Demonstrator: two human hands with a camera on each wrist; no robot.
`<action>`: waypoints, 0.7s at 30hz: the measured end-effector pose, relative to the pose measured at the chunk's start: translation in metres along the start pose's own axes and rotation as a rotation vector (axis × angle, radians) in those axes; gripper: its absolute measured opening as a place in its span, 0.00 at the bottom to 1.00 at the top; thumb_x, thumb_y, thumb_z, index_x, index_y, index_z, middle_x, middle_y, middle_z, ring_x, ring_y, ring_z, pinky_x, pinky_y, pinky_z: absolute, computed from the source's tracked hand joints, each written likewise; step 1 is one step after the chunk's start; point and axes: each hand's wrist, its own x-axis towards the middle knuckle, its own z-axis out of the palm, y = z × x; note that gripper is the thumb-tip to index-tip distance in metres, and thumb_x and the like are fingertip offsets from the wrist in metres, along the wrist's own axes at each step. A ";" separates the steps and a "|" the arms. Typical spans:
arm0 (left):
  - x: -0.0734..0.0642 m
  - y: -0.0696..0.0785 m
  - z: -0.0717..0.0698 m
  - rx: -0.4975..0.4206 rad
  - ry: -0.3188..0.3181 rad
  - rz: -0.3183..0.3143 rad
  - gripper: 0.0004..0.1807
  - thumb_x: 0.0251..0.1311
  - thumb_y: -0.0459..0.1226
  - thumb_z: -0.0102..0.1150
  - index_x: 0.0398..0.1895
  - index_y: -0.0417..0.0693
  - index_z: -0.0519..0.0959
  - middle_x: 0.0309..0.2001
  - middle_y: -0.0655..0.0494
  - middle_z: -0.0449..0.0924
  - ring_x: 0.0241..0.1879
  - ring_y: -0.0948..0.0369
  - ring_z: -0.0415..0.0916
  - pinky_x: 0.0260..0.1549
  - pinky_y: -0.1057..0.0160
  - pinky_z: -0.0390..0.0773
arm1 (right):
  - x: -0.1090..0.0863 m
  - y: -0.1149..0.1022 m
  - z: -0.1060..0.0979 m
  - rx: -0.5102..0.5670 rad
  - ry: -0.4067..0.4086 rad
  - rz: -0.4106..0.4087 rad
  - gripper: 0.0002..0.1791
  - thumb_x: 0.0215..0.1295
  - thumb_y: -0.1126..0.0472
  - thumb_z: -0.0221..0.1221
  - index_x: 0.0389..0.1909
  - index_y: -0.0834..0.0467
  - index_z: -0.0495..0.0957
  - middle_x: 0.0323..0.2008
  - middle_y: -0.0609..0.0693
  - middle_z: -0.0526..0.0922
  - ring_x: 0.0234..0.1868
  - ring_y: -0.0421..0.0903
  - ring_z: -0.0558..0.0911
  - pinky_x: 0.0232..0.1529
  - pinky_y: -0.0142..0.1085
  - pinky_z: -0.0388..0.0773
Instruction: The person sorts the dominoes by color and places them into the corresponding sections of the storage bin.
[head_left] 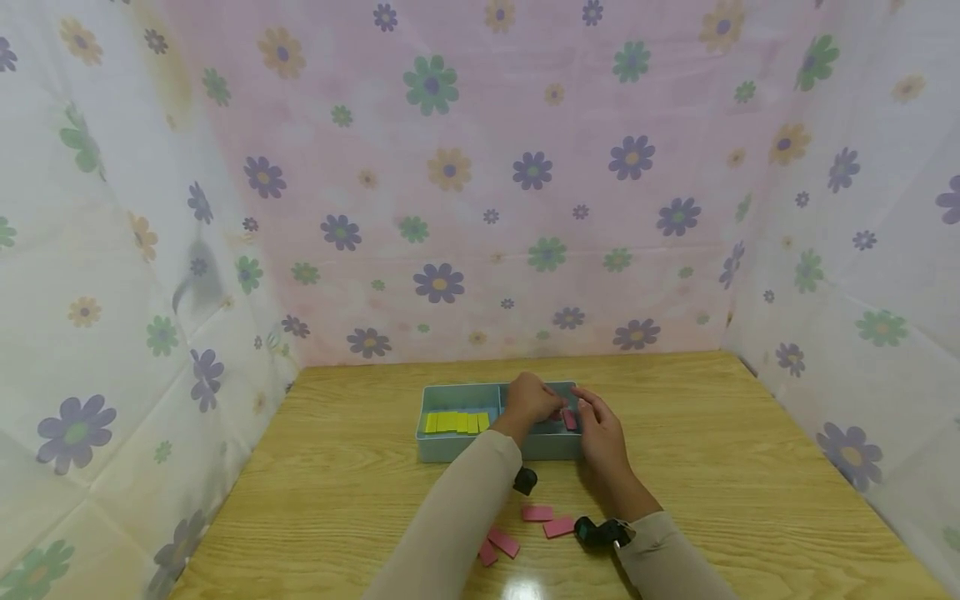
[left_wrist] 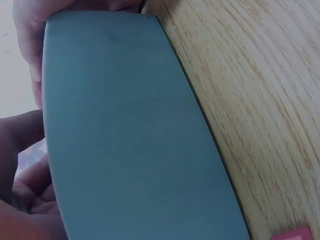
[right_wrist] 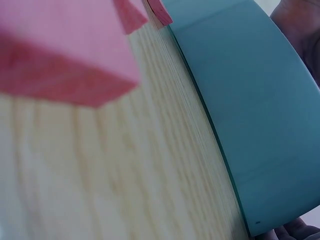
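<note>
"How would you settle those pieces?"

"I'd brace the tray (head_left: 447,450) with my right hand (head_left: 606,437), already at its end, and line up each pink piece (head_left: 570,419) using light left fingertips."

"Gripping anything?"

"My left hand (head_left: 532,402) is over the right compartment (head_left: 562,388); fingers overlap there, so I can't tell for either."

"And the pieces?"

"Flat, oblong; pink inside there, more loose on the table (head_left: 337,483) before the tray."
</note>
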 end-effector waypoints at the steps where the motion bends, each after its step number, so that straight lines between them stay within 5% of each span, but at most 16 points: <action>1: 0.000 0.000 0.000 0.003 -0.012 -0.014 0.15 0.62 0.45 0.73 0.29 0.41 0.90 0.21 0.56 0.87 0.25 0.61 0.83 0.28 0.63 0.80 | 0.000 0.001 0.000 0.000 0.000 0.000 0.23 0.85 0.48 0.43 0.70 0.49 0.74 0.75 0.53 0.68 0.75 0.53 0.65 0.75 0.55 0.61; 7: 0.002 0.001 0.006 -0.148 -0.130 -0.124 0.36 0.74 0.61 0.50 0.63 0.38 0.76 0.37 0.47 0.84 0.37 0.51 0.83 0.44 0.50 0.85 | 0.000 0.002 -0.001 -0.006 -0.008 -0.003 0.23 0.85 0.47 0.43 0.71 0.49 0.73 0.75 0.53 0.68 0.77 0.54 0.64 0.75 0.57 0.61; 11: 0.000 0.005 0.007 -0.257 -0.170 -0.163 0.42 0.74 0.65 0.42 0.67 0.36 0.75 0.42 0.40 0.84 0.39 0.45 0.86 0.43 0.48 0.87 | 0.000 0.001 -0.001 -0.012 -0.011 -0.002 0.23 0.85 0.47 0.43 0.71 0.48 0.73 0.76 0.54 0.68 0.77 0.56 0.64 0.76 0.58 0.61; 16: -0.003 0.008 0.007 -0.267 -0.193 -0.166 0.45 0.74 0.68 0.37 0.67 0.37 0.76 0.41 0.39 0.87 0.37 0.46 0.87 0.42 0.50 0.87 | -0.001 0.000 0.000 -0.013 -0.007 0.001 0.23 0.85 0.47 0.43 0.72 0.48 0.72 0.75 0.54 0.69 0.75 0.55 0.66 0.74 0.57 0.63; 18: -0.003 0.008 0.008 -0.278 -0.198 -0.168 0.45 0.74 0.68 0.37 0.65 0.37 0.77 0.41 0.39 0.87 0.37 0.47 0.88 0.42 0.51 0.87 | -0.002 -0.001 0.000 -0.023 -0.001 0.005 0.23 0.85 0.47 0.42 0.72 0.48 0.73 0.69 0.55 0.74 0.67 0.53 0.73 0.67 0.53 0.71; 21: -0.004 0.007 0.010 -0.291 -0.202 -0.170 0.44 0.74 0.67 0.36 0.64 0.38 0.78 0.41 0.39 0.87 0.38 0.47 0.88 0.42 0.51 0.87 | -0.003 -0.002 0.000 -0.028 0.009 0.017 0.23 0.85 0.47 0.42 0.71 0.47 0.74 0.46 0.56 0.79 0.41 0.47 0.78 0.45 0.42 0.76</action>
